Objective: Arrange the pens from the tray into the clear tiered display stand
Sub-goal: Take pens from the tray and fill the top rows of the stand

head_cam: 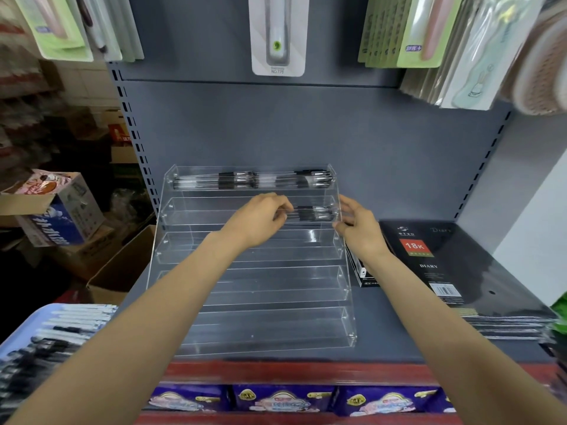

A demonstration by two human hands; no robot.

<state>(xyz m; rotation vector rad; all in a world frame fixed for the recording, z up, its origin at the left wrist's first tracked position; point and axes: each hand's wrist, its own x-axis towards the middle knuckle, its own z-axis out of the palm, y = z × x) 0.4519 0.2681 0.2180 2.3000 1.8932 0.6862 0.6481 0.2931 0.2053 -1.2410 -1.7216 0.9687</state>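
The clear tiered display stand (254, 271) is sitting on the grey shelf (399, 338), back against the panel. Its top tier is carrying a full row of pens (254, 180) lying sideways. Its second tier is holding a small bundle of pens (313, 213) toward the stand's right end. The three lower tiers are showing only clear plastic.

Your left hand (260, 220) is reaching over the stand's second tier, fingers curled and pinched onto the left ends of that bundle. Your right hand (357, 227) is hovering at the stand's right wall, fingers loosely spread and half open, fingertips near the bundle's right end; whether they are touching the pens or only the wall, you cannot tell from here.

The blue tray (18, 329) is lying left of the stand and nearer you, loaded with more pens (46, 348). A black diary (435, 256) is lying just right of the stand.
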